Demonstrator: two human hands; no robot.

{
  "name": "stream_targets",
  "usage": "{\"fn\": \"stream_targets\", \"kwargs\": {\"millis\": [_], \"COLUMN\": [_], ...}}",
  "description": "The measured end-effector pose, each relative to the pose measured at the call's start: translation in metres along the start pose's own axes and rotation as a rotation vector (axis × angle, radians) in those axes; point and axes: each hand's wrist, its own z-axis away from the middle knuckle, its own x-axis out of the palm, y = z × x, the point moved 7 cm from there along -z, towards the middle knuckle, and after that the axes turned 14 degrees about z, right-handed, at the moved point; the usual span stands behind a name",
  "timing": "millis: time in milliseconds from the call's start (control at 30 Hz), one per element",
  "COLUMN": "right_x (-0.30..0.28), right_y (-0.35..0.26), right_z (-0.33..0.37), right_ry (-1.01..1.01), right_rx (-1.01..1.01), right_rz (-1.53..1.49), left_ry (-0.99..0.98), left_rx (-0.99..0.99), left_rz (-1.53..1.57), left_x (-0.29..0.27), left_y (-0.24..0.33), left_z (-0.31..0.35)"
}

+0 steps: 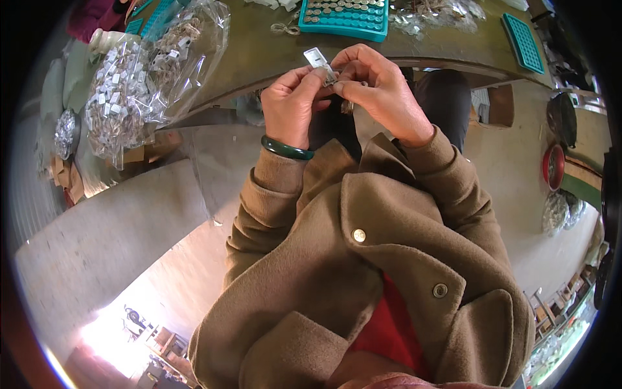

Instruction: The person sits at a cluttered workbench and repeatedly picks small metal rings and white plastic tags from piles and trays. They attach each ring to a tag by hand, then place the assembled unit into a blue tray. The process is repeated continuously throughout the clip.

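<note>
In front of my body, over the table's near edge, my left hand [295, 97] pinches a small white plastic case [317, 59] whose flat lid stands up. My right hand [379, 87] is closed, its thumb and fingertips pressed together at the case's lower end. What those fingers hold is hidden. A shiny metallic bit [347, 106] shows below the right hand, too small to name. Just beyond, a teal tray [343, 29] holds rows of round silver discs. A green bangle [287, 148] circles my left wrist.
At the left, a clear plastic bag [116, 120] bulges with small white cases and wires. Loose small parts [440, 14] lie on the table [259, 48] beside the tray. Another teal tray [522, 42] stands far right. A person's sleeve [92, 18] shows at the upper left.
</note>
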Motion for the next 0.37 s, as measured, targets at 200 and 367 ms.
{"fn": "stream_targets", "kwargs": {"millis": [200,367], "right_x": [0.0,0.004], "right_y": [-0.002,0.015], "right_z": [-0.001,-0.002], "right_ry": [0.207,0.162], "right_rx": [-0.167,-0.01], "right_rz": [0.23,0.079], "left_ry": [-0.016,-0.089], "left_rx": [-0.001,-0.209], "left_rz": [0.064,0.356], "left_x": [-0.003,-0.005], "left_y": [0.005,-0.005], "left_z": [-0.002,-0.004]}}
